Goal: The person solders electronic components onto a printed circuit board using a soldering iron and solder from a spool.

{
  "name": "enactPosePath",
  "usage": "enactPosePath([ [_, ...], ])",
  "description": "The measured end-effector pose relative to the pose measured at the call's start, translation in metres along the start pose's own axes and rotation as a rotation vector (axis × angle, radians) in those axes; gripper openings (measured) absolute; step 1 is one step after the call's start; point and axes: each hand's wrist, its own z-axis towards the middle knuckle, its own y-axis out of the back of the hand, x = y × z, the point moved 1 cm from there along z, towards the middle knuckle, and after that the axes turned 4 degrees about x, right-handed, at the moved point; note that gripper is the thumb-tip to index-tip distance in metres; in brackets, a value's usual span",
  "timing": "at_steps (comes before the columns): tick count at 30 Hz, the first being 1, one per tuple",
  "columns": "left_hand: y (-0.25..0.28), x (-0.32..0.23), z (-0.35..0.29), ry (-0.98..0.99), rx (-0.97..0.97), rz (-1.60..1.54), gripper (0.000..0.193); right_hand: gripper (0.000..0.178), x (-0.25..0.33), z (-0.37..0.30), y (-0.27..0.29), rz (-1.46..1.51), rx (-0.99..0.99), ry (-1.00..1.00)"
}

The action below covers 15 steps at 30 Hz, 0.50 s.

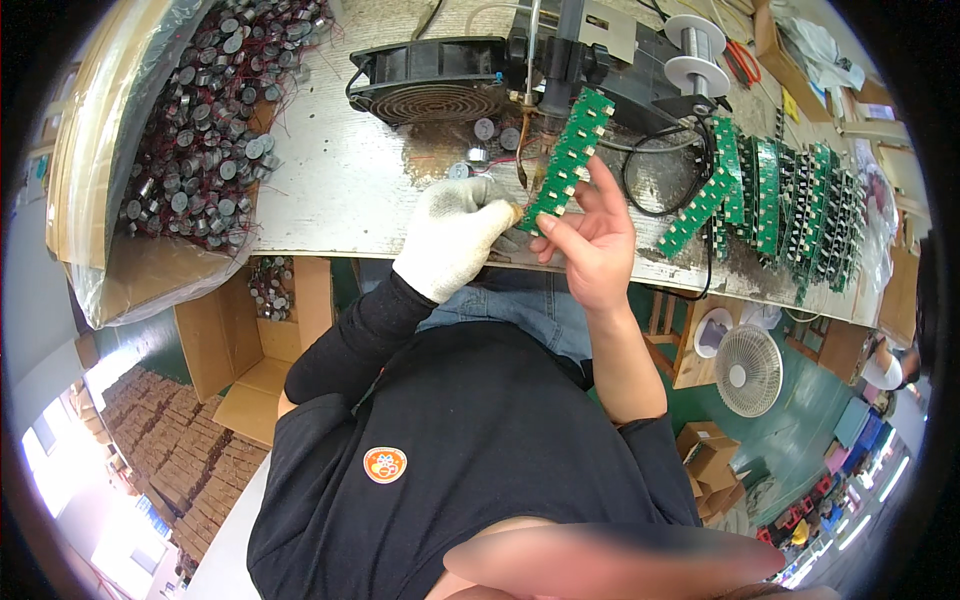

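Observation:
A long green circuit board with a row of small pale components is held up at a slant over the table's front edge. My bare right hand grips its right side, thumb on the face and fingers behind. At the board's lower left corner, the fingers of my white-gloved left hand are pinched together; anything small between them is hidden. Just beyond the left hand, a few round silver motors lie on the stained tabletop. A thin metal tip hangs from the stand beside the board.
A plastic-lined carton full of small motors with red wires stands at the left. Rows of green boards are stacked at the right. A black fan, a solder wire spool and red-handled pliers sit farther back.

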Motion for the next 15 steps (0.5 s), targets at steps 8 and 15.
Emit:
enactPosePath([
  [8,0.0012,0.0058,-0.0030,0.057,0.035,-0.034,0.017,0.073,-0.0023,-0.0045,0.0007,-0.002,-0.030,-0.019],
  [15,-0.0005,0.0044,-0.0031,-0.035,-0.014,-0.022,0.024,0.073,-0.0028,-0.0055,0.0004,0.013,-0.021,-0.031],
])
